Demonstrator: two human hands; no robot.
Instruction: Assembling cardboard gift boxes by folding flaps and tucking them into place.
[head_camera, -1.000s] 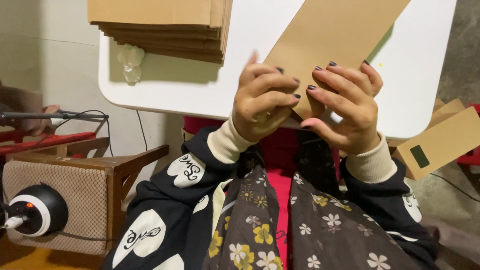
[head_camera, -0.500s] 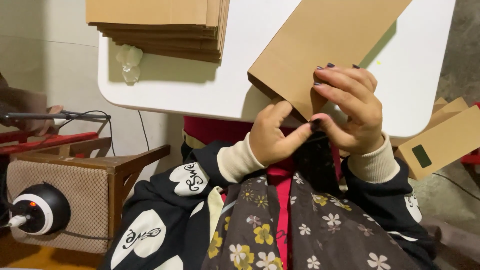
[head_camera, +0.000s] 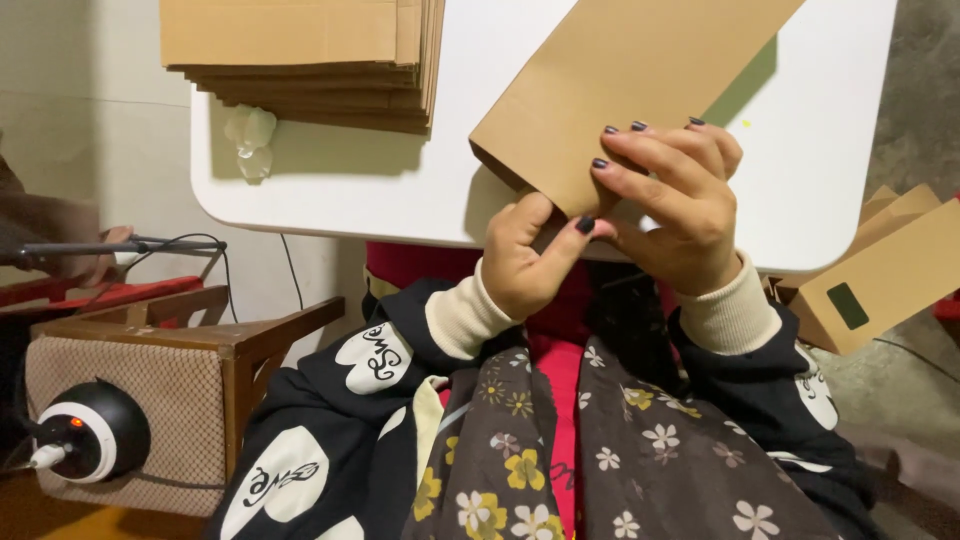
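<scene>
A flat brown cardboard box (head_camera: 620, 90) is raised over the near edge of the white table (head_camera: 350, 195), tilted with one end toward me. My right hand (head_camera: 675, 205) grips its near end from on top, fingers spread over the cardboard. Beneath that end, my left hand (head_camera: 525, 260) has its thumb pressed up against the lower edge of the box and its fingers curled under.
A stack of flat brown cardboard sheets (head_camera: 310, 60) lies at the table's far left. Several folded brown boxes (head_camera: 880, 275) sit on the floor at right. A wooden chair (head_camera: 190, 345) with a round black-and-white device (head_camera: 95, 430) stands at left, beside another person's hand (head_camera: 100, 255).
My left hand has dropped from the top of the box's near end to underneath it. The box has lifted and shifted slightly away from me; the right hand stays on it.
</scene>
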